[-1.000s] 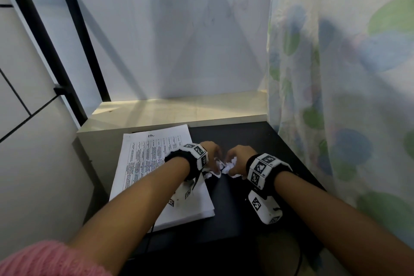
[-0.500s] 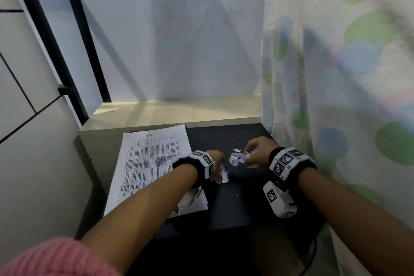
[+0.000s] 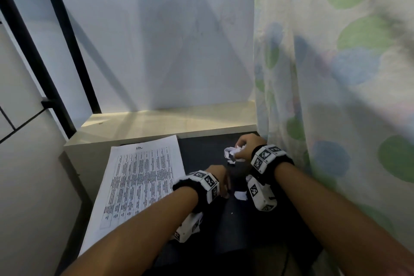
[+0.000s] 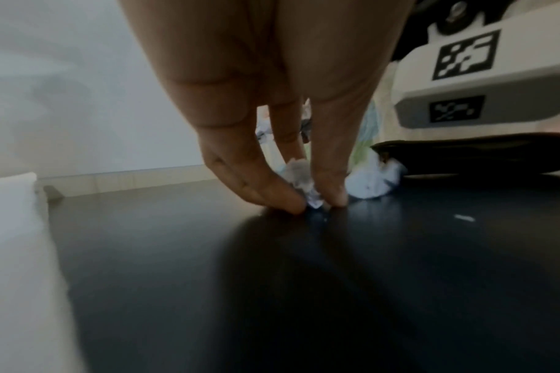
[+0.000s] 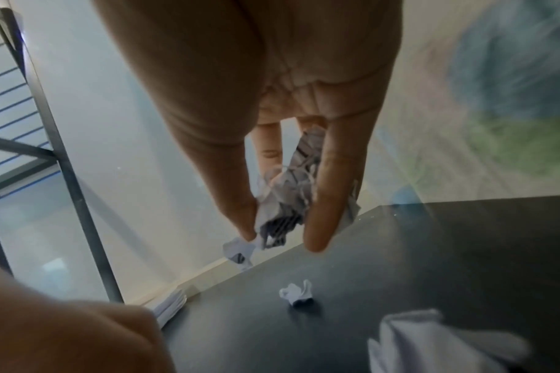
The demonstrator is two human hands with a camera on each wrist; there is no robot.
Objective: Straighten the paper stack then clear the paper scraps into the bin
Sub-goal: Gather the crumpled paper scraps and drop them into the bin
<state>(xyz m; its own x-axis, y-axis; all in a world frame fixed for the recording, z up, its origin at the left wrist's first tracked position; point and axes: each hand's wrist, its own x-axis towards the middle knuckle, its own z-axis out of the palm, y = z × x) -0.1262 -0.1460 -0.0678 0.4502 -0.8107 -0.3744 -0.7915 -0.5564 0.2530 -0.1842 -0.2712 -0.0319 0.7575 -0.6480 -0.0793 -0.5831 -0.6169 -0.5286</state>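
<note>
The printed paper stack (image 3: 139,181) lies on the left of the black table (image 3: 201,150). My right hand (image 3: 240,148) is lifted over the table's far right and grips a bundle of crumpled paper scraps (image 5: 288,202), one piece hanging below the fingers. My left hand (image 4: 313,204) points down at the table beside the stack, its fingertips pinching a small scrap (image 4: 307,186). One loose scrap (image 3: 240,195) lies on the table between the hands, and another (image 5: 299,294) shows in the right wrist view. No bin is in view.
A dotted curtain (image 3: 336,96) hangs close along the right edge of the table. A pale ledge (image 3: 168,121) and white wall close off the back. A black metal frame (image 3: 56,51) stands at the left.
My hands have come apart. The right hand moved right and away with its scraps; the left hand drew nearer and now pinches a scrap on the table.
</note>
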